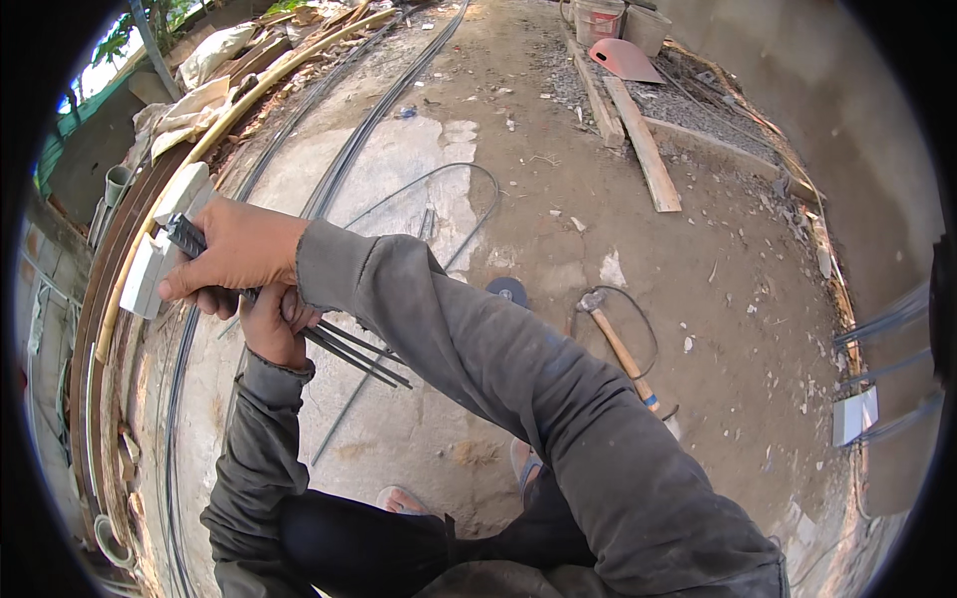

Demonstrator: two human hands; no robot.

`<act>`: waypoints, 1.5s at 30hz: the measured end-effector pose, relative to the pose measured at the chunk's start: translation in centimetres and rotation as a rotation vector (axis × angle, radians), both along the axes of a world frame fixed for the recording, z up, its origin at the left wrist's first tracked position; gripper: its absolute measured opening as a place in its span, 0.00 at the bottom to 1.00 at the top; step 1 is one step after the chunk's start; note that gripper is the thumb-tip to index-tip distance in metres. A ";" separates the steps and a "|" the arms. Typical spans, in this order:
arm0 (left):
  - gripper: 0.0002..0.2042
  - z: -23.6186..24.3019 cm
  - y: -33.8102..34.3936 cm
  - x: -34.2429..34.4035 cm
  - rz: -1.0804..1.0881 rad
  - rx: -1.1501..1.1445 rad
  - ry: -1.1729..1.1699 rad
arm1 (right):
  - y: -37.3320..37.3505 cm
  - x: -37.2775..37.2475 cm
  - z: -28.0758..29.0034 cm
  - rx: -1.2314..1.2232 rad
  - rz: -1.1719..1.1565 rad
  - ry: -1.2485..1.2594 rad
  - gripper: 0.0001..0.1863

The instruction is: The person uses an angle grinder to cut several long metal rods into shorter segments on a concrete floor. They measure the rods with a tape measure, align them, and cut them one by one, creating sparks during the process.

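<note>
My right arm crosses over to the left side. Its hand (244, 249) is closed round a bundle of short dark steel rods (354, 356), whose ribbed ends (185, 235) stick out past the thumb. Just below it, my left hand (275, 326) is also closed round the bundle, and the rods' other ends fan out to its right. White blocks (150, 274) lie right behind the right hand, and that hand partly covers them. A thin bent rod (483, 167) loops over the ground beyond my forearm.
Long steel rods (344, 164) run along the ground at left, beside stacked poles and boards (110, 259). A hammer (618, 351) and a dark disc (506, 290) lie near my feet. Planks (643, 149), a pinkish curved shield (625, 60) and buckets (598, 20) stand farther right.
</note>
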State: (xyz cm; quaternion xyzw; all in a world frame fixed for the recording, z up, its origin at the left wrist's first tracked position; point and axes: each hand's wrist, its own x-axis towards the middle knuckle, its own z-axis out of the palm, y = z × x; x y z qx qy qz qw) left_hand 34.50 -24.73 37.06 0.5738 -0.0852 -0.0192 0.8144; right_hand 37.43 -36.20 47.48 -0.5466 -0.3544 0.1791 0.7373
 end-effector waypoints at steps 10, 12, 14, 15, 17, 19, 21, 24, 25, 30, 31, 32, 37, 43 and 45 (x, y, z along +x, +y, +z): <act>0.11 -1.9 -2.5 1.0 0.017 0.129 -0.029 | -2.9 4.5 -3.1 -0.452 0.049 -0.221 0.17; 0.13 -5.1 -1.1 1.8 -0.036 0.286 -0.031 | -3.2 4.5 -2.9 -0.475 0.007 -0.284 0.19; 0.15 -8.5 -1.3 1.6 -0.089 0.354 0.052 | -2.8 4.5 -2.6 -0.502 0.009 -0.261 0.20; 0.18 -9.3 -1.2 1.5 -0.132 0.381 0.087 | -3.0 4.3 -2.1 -0.524 -0.031 -0.265 0.21; 0.25 -10.2 -1.6 2.0 -0.121 0.335 0.175 | -3.9 4.2 -2.0 -0.505 -0.079 -0.258 0.23; 0.23 -9.4 -2.4 1.7 -0.023 0.367 0.254 | -3.7 4.3 -2.5 -0.444 -0.108 -0.263 0.24; 0.21 -8.5 -2.8 1.9 0.009 0.329 0.244 | -4.0 4.6 -2.1 -0.372 -0.168 -0.258 0.23; 0.18 -5.8 -1.5 2.7 -0.003 0.518 0.230 | -5.2 5.1 -1.4 -0.255 -0.293 -0.246 0.21; 0.18 -4.3 -1.9 2.6 -0.055 0.562 0.129 | -6.6 5.3 -1.2 -0.235 -0.352 -0.231 0.22; 0.30 -4.2 3.4 -0.8 -0.033 0.662 -0.137 | -8.0 8.7 -5.7 -0.067 -0.272 0.131 0.24; 0.32 -5.9 4.3 -0.7 0.023 0.744 -0.123 | -7.3 8.4 -7.4 -0.112 -0.275 0.163 0.25; 0.33 -8.0 5.4 -0.6 0.079 0.823 -0.109 | -7.1 8.1 -9.0 -0.159 -0.278 0.196 0.25; 0.33 -18.1 12.2 -7.7 0.122 1.243 0.005 | -12.0 5.5 -13.5 -0.973 -0.187 0.016 0.36; 0.29 -29.7 11.1 -14.8 0.005 1.624 0.227 | -24.0 1.5 -18.1 -0.902 -0.705 0.109 0.24; 0.28 -31.9 10.3 -16.0 -0.019 1.632 0.265 | -28.1 -2.7 -19.9 -0.915 -0.775 0.031 0.23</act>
